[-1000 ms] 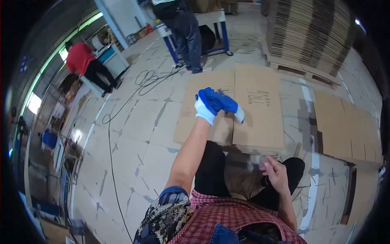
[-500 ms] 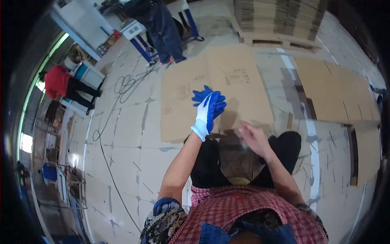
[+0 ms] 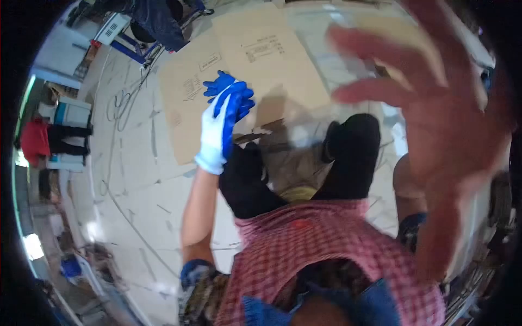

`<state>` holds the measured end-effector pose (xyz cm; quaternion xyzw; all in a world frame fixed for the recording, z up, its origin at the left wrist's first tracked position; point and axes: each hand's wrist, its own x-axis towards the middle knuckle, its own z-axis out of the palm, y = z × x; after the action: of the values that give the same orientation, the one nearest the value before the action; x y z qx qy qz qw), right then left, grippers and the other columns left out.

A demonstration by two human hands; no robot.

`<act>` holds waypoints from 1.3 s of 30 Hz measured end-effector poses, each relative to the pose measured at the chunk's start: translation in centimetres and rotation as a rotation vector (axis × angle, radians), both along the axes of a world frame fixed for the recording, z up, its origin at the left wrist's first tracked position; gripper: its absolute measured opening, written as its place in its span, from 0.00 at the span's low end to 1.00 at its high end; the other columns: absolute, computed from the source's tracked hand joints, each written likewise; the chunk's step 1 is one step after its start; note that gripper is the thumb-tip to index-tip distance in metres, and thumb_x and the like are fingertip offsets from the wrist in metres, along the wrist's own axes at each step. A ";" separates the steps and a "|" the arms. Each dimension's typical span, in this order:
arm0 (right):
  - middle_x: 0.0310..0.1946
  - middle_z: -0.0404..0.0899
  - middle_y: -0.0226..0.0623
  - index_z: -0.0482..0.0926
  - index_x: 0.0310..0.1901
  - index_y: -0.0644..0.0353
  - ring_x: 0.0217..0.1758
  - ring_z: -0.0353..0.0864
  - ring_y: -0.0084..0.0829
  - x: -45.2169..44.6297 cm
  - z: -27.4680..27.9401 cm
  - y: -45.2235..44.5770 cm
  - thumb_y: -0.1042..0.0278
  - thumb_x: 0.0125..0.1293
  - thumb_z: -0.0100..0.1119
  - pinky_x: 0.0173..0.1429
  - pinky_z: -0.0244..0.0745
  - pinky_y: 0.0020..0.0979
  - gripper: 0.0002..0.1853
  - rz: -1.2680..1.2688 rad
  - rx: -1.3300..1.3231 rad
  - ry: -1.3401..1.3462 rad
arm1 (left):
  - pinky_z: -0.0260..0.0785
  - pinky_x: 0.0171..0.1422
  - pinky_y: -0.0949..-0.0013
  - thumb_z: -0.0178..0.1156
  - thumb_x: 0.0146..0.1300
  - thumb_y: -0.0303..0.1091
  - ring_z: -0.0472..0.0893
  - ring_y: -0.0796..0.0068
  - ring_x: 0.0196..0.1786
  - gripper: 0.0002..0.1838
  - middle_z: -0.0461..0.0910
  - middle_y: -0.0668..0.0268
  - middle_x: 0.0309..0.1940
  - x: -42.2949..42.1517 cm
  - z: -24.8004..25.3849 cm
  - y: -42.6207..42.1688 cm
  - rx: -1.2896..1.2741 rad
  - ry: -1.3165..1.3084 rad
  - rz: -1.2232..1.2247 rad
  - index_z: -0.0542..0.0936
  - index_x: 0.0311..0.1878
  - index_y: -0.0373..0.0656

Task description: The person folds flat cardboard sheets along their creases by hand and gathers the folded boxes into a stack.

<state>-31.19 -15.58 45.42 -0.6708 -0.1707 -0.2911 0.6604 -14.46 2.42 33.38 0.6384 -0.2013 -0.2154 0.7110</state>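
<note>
My left hand (image 3: 220, 122) wears a white work glove with a blue coated palm. Its fingers are closed around a second blue glove (image 3: 219, 83), whose fingers stick out on the far side. Both are above a flattened cardboard sheet (image 3: 179, 130) with printed markings, lying on the floor in front of my knees. Bare and blurred, my right hand (image 3: 435, 114) is raised close to the camera at the right, fingers spread and curved, with nothing seen in them.
A person in dark trousers (image 3: 157, 24) stands by a blue-legged machine (image 3: 128, 46) at the far left. Another person in a red top (image 3: 35, 142) bends over a white and teal cabinet (image 3: 70, 114). A cable (image 3: 119, 201) runs along the tiled floor.
My right hand has risen from near my right knee to close in front of the camera, its fingers spreading. My view has shifted; the left hand still holds the second glove.
</note>
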 end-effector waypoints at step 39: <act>0.43 0.77 0.49 0.66 0.55 0.63 0.40 0.80 0.40 7.1 7.2 7.8 0.52 0.62 0.55 0.36 0.77 0.32 0.27 0.150 -0.187 -0.772 | 0.70 0.54 0.68 0.49 0.69 0.34 0.78 0.70 0.47 0.18 0.78 0.58 0.46 -1.2 -0.1 -0.5 0.014 0.016 -0.077 0.71 0.56 0.32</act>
<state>-24.11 -7.75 52.59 -0.5550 -0.4807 -0.4558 0.5032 -15.63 1.92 33.28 0.6333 -0.2184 -0.2489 0.6995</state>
